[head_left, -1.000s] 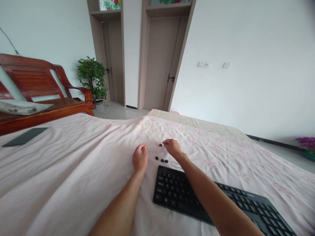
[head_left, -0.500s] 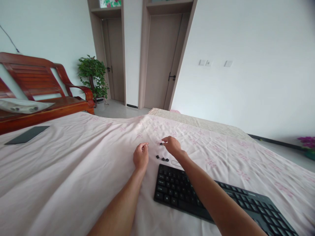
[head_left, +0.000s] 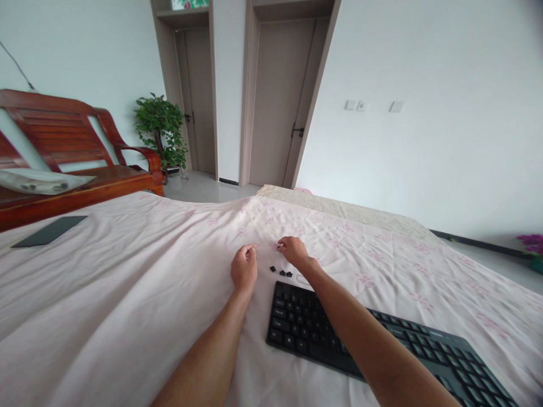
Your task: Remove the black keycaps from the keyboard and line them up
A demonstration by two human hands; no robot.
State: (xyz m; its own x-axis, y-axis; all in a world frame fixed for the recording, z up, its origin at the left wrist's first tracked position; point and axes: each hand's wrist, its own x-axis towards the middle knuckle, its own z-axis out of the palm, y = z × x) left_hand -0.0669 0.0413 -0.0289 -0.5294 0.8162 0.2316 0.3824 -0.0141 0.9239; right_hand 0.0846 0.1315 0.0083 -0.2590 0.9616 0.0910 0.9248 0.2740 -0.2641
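Over the pink-flowered bedsheet, my right hand (head_left: 293, 250) pinches a small black keycap (head_left: 279, 246) between thumb and fingertips; the hand hides part of it. My left hand (head_left: 244, 269) is to its left, fingers curled and thumb pressed against the forefinger; whatever it may hold is too small or hidden to name. Below the right hand, a few more black keycaps (head_left: 289, 274) lie loose on the sheet. Beside them is a thin wire loop (head_left: 302, 279), partly behind my right wrist. A black keyboard (head_left: 292, 316) lies nearest to me, with my right forearm crossing above it.
A dark flat panel (head_left: 51, 231) lies on the left of the bedsheet (head_left: 148, 294). Beyond the bed stand a wooden bench (head_left: 76, 141) with a plastic bag (head_left: 42, 182) on it, a leafy plant (head_left: 160, 127) and two doors. Purple flowers (head_left: 532, 244) show at the far right.
My right hand's fingers have closed on the black keycap, which lay between them before. My left hand keeps its curled shape, and the view has shifted slightly.
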